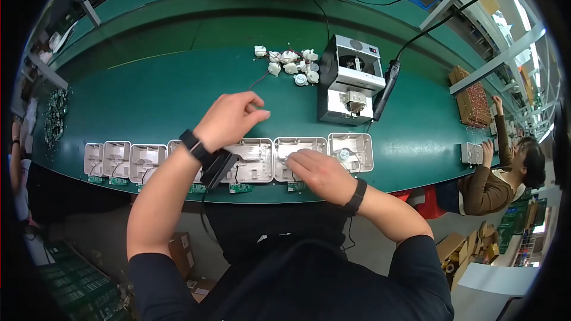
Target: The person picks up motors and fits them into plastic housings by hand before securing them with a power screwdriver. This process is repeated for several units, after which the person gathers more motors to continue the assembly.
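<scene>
A row of white plastic housings [259,169] lies along the table's near edge, their open sides up, with wires inside. My left hand [229,119] hovers above the row, thumb and curled fingers apart, nothing visible between them. My right hand [321,172] reaches into a housing [300,142] second from the right end. Its fingers are bunched together; their tips and anything in them are hidden. In the rightmost housing [360,163] sits a round pale part [344,154] with wires. Green circuit boards [241,188] lie along the housings' near side.
Beyond the row lies a pile of white round parts [290,62] with wires. Right of it stands a grey and black machine [355,83], a black corded handheld tool [388,89] beside it. Small metal pieces [55,116] are heaped far left. A co-worker [493,184] sits at the right.
</scene>
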`<control>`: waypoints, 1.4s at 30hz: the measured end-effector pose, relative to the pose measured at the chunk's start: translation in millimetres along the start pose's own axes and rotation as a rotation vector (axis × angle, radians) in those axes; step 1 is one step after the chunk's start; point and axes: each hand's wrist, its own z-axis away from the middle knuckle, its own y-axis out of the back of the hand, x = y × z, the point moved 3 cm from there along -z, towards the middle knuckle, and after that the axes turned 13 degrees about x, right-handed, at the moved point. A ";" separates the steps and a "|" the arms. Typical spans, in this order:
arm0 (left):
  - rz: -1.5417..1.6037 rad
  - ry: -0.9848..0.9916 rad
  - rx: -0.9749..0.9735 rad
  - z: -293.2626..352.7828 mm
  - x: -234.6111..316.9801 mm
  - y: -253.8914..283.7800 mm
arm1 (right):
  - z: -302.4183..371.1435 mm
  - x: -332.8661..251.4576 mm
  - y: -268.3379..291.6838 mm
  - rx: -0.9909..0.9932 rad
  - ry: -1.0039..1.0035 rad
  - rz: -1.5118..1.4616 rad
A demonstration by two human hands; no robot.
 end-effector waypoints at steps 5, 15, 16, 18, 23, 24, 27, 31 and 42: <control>-0.357 -0.308 0.070 -61.9 -2.8 -24.8 | -5.7 -4.7 -18.7 0.000 0.002 0.036; -0.598 -0.783 0.215 -124.4 12.9 -91.7 | -3.8 -19.9 15.1 0.027 -0.027 0.088; -0.598 -0.783 0.218 -128.1 16.5 -94.8 | -4.4 -20.8 19.8 0.028 -0.024 0.089; -0.662 -0.796 0.198 -134.7 21.8 -100.5 | -6.1 -23.6 28.1 0.045 -0.004 0.080; -0.676 -0.824 0.154 -125.0 14.9 -103.8 | -1.9 -21.3 45.4 0.114 -0.010 0.082; -0.677 -0.826 0.148 -119.2 10.5 -102.1 | 0.5 -18.8 45.9 0.116 -0.015 0.081; -0.676 -0.830 0.029 -92.0 5.7 -92.8 | 7.8 -9.9 46.4 0.180 -0.065 0.028; -0.693 -0.859 -0.037 -85.9 6.1 -93.0 | -6.9 11.2 42.8 0.220 -0.112 0.077; 0.567 -0.119 -0.189 -63.6 6.3 -7.3 | -54.4 62.6 66.7 0.355 -0.348 -0.136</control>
